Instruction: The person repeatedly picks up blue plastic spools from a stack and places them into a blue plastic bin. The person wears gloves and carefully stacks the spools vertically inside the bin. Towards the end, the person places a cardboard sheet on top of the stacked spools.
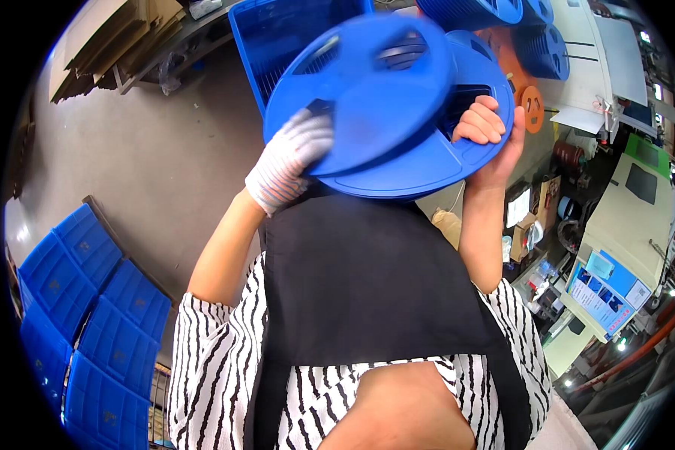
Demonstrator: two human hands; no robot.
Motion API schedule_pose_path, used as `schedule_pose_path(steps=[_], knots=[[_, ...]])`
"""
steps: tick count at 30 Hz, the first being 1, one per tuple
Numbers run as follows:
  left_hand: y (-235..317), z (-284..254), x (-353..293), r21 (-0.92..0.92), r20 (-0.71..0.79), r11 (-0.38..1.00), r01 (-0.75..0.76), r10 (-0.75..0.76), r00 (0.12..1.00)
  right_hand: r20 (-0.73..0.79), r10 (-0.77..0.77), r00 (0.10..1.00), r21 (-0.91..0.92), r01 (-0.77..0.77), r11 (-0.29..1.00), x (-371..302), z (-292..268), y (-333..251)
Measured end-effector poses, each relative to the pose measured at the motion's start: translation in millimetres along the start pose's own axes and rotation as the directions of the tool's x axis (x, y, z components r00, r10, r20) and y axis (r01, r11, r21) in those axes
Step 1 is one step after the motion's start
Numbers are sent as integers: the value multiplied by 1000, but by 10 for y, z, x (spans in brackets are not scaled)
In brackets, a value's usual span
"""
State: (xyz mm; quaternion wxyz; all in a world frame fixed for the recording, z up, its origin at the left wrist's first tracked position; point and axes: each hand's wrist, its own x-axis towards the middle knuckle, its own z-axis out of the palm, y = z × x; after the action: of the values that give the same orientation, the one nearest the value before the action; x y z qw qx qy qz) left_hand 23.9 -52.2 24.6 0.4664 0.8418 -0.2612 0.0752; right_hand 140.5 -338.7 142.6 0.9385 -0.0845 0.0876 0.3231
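My left hand [289,159], in a white knitted glove, is closed on the left edge of a round blue plastic reel [379,97] with cut-out windows. Its fingers reach into a dark window, and the reel is smeared by motion. This reel lies tilted over a second blue reel [409,171], covering much of it. My bare right hand [487,133] grips the second reel at its right side, fingers hooked in a window and thumb along the rim. Whether the two reels touch cannot be made out.
Behind the reels stands a blue crate [266,37]. More blue reels [545,54] and an orange disc [532,109] are at the upper right, by a white table [577,94]. Blue crates [114,341] are at lower left, flat cardboard [101,41] at upper left, a machine [630,202] at right.
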Motion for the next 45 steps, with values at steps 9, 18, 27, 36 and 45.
schedule_pose_path(steps=[9, 18, 27, 36, 45], knots=[[154, -384, -66, -887, 149, 287, 362, -564, 812, -269, -192, 944, -359, 86, 929, 131, 38, 84], [-310, -651, -785, -926, -86, -175, -335, -765, 638, -303, -224, 926, -376, 100, 921, -426, -417, 38], [-273, -571, -1289, -772, -221, -153, -617, -846, 486, -143, -232, 962, -340, 172, 925, -557, -347, 116], [-178, -729, -740, -956, -286, 181, -231, -744, 603, -4, -251, 968, -260, 241, 935, -633, -303, -35], [26, -1, -446, -501, -183, 749, 433, -581, 793, -83, -224, 971, -4, 225, 974, -417, -183, -11]])
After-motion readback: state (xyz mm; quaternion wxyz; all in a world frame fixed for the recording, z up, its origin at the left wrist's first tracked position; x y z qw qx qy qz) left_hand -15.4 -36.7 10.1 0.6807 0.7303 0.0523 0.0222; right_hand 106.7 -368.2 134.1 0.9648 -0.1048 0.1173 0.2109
